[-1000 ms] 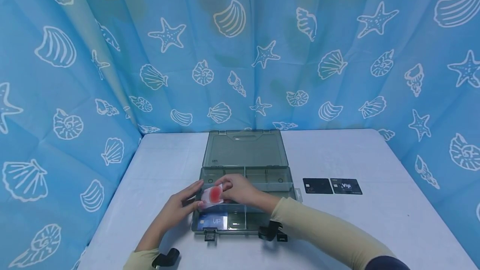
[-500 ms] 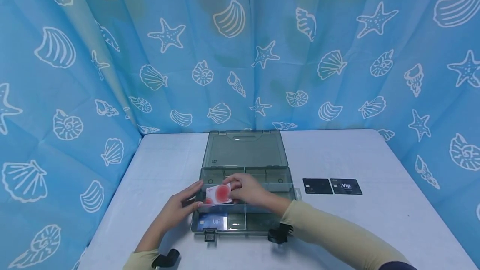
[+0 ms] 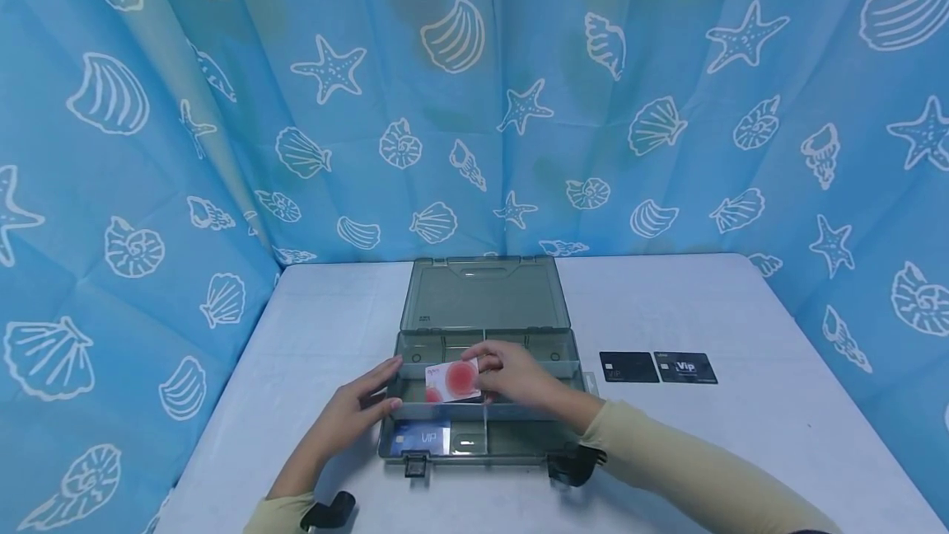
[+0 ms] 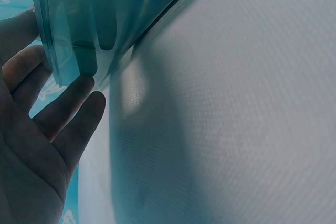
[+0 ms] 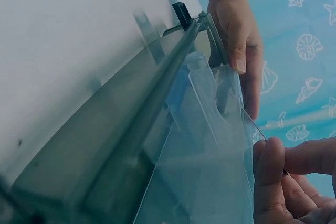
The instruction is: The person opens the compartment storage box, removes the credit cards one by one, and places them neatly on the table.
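The right hand [image 3: 513,377] pinched the right edge of a thin, rectangular, white-and-red card [image 3: 452,381]; the card, just left of those fingers, had shifted rightward over a translucent, grey-green plastic compartment box [image 3: 522,437] and seemingly awaited release. The left hand [image 3: 350,412], fingers spread, touched the box's left wall

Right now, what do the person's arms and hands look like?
The left hand and right hand wear no gloves. The left sleeve and right sleeve are plain and pale yellow-beige, stopping short of the hands. A black gadget sits by the left wrist, another black gadget by the right.
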`<action>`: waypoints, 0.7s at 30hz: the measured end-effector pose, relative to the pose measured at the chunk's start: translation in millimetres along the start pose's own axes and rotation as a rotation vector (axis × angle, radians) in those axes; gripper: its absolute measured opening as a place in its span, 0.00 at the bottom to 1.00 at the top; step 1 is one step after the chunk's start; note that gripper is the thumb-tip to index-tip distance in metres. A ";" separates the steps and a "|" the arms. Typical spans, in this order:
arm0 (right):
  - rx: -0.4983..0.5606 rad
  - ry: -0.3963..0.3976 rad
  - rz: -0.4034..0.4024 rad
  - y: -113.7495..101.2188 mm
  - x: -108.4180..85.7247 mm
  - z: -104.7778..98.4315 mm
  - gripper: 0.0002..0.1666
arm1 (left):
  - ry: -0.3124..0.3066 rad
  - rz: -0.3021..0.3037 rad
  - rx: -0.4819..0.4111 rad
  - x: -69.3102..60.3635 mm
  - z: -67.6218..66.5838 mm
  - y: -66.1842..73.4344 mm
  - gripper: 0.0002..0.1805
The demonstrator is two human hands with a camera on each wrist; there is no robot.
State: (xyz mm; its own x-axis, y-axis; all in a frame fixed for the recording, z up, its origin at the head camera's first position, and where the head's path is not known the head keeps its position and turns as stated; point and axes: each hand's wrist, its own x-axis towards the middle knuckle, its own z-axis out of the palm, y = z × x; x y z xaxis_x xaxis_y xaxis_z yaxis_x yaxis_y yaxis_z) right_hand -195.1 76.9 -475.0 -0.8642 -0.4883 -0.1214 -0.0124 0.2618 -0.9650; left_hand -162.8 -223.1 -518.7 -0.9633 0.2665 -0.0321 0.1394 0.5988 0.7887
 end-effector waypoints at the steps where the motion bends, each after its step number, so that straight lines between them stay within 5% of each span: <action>1: 0.000 0.005 0.003 0.7 -1.1 -1.7 0.23 | 0.000 0.000 -0.002 -0.1 -0.1 0.2 0.38; 21: -0.051 0.077 0.030 11.4 -30.9 -40.3 0.21 | 0.010 -0.010 0.006 -0.5 1.6 -0.7 0.38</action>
State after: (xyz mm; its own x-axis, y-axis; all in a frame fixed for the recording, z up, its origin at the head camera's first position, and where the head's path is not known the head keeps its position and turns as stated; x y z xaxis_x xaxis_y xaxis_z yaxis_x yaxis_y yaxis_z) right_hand -188.7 128.5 -472.9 -0.9007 -0.4146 -0.1297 -0.0098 0.3179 -0.9481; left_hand -162.0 -222.4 -520.2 -0.9669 0.2530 -0.0339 0.1310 0.6057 0.7848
